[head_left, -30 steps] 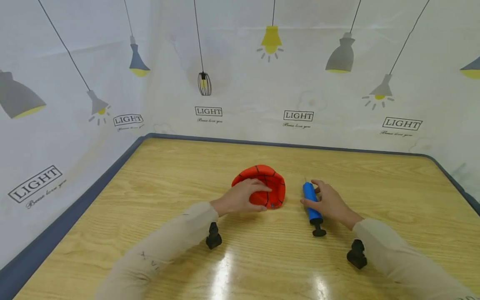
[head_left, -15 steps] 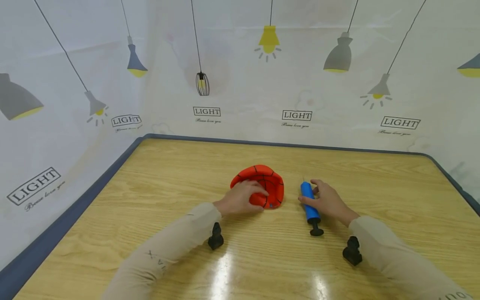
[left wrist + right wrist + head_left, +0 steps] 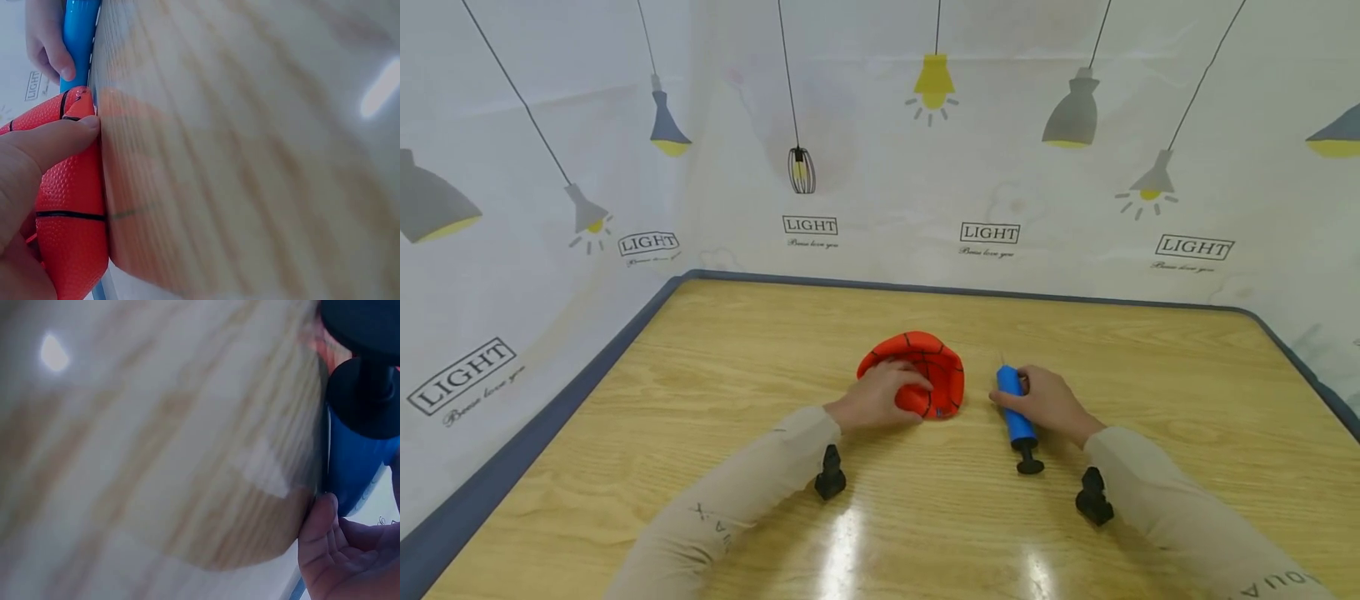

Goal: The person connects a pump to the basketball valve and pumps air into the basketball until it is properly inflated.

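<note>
A deflated red ball (image 3: 951, 375) with black basketball lines lies on the table, its top sunk into a hollow. My left hand (image 3: 876, 396) holds its near left side, fingers reaching into the hollow. In the left wrist view, the thumb (image 3: 69, 140) presses against the ball's outer wall. To the right lies a blue hand pump (image 3: 1018, 427) with a black plunger handle (image 3: 1030, 467) towards me and a thin needle at its far end. My right hand (image 3: 1051, 404) grips the barrel, thumb across it and fingers along its right side. The right wrist view shows fingertips low beside the barrel (image 3: 353, 462).
The wood-grain table (image 3: 760, 333) has a dark blue border (image 3: 865, 285) along its back and sides. White curtains printed with hanging lamps (image 3: 1071, 108) enclose it. A black camera mount sits under each wrist, close above the tabletop.
My right hand has settled more closely around the pump. The left hand stays at the ball. The whole head view has shifted slightly.
</note>
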`<action>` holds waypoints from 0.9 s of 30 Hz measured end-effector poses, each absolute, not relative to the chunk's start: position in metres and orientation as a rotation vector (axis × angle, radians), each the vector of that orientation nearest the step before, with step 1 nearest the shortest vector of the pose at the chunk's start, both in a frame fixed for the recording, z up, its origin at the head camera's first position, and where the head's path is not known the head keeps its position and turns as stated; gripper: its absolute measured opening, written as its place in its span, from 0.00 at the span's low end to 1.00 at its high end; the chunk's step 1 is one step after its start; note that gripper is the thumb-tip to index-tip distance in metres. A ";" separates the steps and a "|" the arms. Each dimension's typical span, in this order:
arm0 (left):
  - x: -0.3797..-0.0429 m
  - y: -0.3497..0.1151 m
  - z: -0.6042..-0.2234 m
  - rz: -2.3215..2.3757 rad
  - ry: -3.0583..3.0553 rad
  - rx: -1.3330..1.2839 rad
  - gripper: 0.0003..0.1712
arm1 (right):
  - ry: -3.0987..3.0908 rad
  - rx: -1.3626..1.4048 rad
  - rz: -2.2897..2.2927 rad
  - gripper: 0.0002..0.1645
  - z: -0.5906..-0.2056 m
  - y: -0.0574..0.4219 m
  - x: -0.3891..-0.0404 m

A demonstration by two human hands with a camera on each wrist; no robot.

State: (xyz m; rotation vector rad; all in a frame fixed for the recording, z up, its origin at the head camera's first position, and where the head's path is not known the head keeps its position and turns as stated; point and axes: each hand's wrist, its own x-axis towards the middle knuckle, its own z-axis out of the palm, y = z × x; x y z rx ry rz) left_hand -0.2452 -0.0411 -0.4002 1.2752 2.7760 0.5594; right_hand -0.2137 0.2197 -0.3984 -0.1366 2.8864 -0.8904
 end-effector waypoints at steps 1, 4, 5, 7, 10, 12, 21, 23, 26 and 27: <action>-0.245 -0.041 -0.400 0.558 2.777 1.274 0.22 | 2.887 -0.136 -0.891 0.29 -0.399 0.219 -0.213; -0.245 -0.041 -0.400 0.565 2.773 1.274 0.22 | 2.891 -0.125 -0.884 0.28 -0.399 0.219 -0.214; -0.245 -0.041 -0.400 0.569 2.769 1.272 0.21 | 2.893 -0.121 -0.884 0.29 -0.400 0.220 -0.214; -0.245 -0.041 -0.399 0.574 2.758 1.267 0.21 | 2.893 -0.111 -0.884 0.31 -0.400 0.221 -0.214; -0.245 -0.040 -0.398 0.575 2.739 1.253 0.21 | 2.885 -0.099 -0.891 0.37 -0.400 0.223 -0.215; -0.244 -0.040 -0.397 0.572 2.731 1.250 0.21 | 2.874 -0.085 -0.896 0.41 -0.400 0.224 -0.214; -0.245 -0.039 -0.398 0.570 2.763 1.296 0.20 | 2.831 -0.046 -0.931 0.44 -0.399 0.226 -0.215; -0.245 -0.039 -0.398 0.569 2.773 1.305 0.19 | 2.826 -0.048 -0.939 0.44 -0.400 0.227 -0.215; -0.246 -0.040 -0.399 0.572 2.789 1.328 0.18 | 2.823 -0.053 -0.940 0.45 -0.400 0.227 -0.216; -0.246 -0.040 -0.399 0.581 2.793 1.336 0.18 | 2.822 -0.051 -0.941 0.45 -0.401 0.227 -0.216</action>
